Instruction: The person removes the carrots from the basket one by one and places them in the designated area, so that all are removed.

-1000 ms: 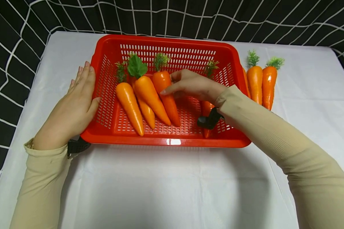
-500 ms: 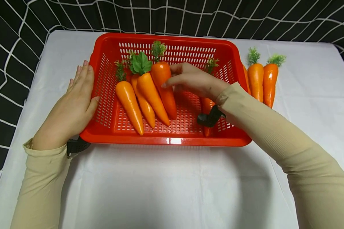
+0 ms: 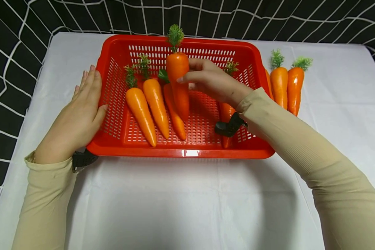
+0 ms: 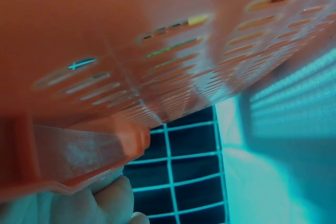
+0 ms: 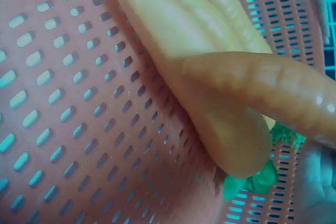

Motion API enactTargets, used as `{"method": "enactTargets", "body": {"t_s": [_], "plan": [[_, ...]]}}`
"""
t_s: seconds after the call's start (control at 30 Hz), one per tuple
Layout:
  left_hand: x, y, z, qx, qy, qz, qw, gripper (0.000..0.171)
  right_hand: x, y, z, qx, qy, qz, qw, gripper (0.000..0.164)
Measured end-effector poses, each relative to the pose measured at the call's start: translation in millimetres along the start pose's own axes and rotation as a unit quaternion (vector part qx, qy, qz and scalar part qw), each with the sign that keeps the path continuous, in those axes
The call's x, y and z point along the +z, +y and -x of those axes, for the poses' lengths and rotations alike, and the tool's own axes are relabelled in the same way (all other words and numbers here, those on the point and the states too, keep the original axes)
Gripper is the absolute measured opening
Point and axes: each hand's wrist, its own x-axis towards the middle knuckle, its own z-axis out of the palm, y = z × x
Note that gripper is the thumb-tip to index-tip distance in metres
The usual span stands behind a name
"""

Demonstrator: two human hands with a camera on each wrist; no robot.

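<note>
My right hand (image 3: 210,78) grips a deep orange toy carrot (image 3: 178,66) between thumb and fingers, its feathery green top standing above the red basket's back rim. In the right wrist view the held carrot (image 5: 262,80) crosses over a paler carrot (image 5: 215,124) with a leafy top. My left hand (image 3: 73,118) lies with straight fingers along the left side of the red plastic basket (image 3: 150,151). Inside the basket rest a left carrot (image 3: 141,116), a second carrot (image 3: 156,106) and a leafy-topped carrot (image 3: 177,126) partly behind the held one.
Another carrot (image 3: 226,113) lies at the basket's right end, partly under my right wrist. Outside, to the right, several carrots (image 3: 279,88) lie on the white tablecloth (image 3: 181,201). A black backdrop with a white net (image 3: 200,19) stands behind the table.
My right hand has raised the deep orange carrot up and toward the back rim. The leafy-topped carrot beside it has shifted right, behind the held one. My left hand stays put.
</note>
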Motion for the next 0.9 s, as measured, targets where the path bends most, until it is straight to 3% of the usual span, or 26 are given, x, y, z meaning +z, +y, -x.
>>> {"method": "enactTargets", "body": {"t_s": [0.23,0.6,0.73,0.9], "plan": [[0.1,-0.2,0.0,-0.001,-0.002,0.000,1.0000,0.066,-0.3,-2.0,1.4,-0.026,-0.015,-0.011,0.999,0.037],[-0.4,0.3,0.1,-0.006,-0.004,-0.001,1.0000,0.066,0.3,-4.6,2.9,-0.061,0.011,-0.003,0.998,0.042],[-0.4,-0.1,0.0,-0.005,-0.002,0.001,1.0000,0.066,0.4,-4.9,2.2,-0.056,0.029,-0.005,0.998,0.048],[0.0,-0.3,0.1,-0.002,-0.003,0.002,1.0000,0.067,-0.2,-4.9,1.0,-0.038,0.039,0.044,0.998,0.046]]}}
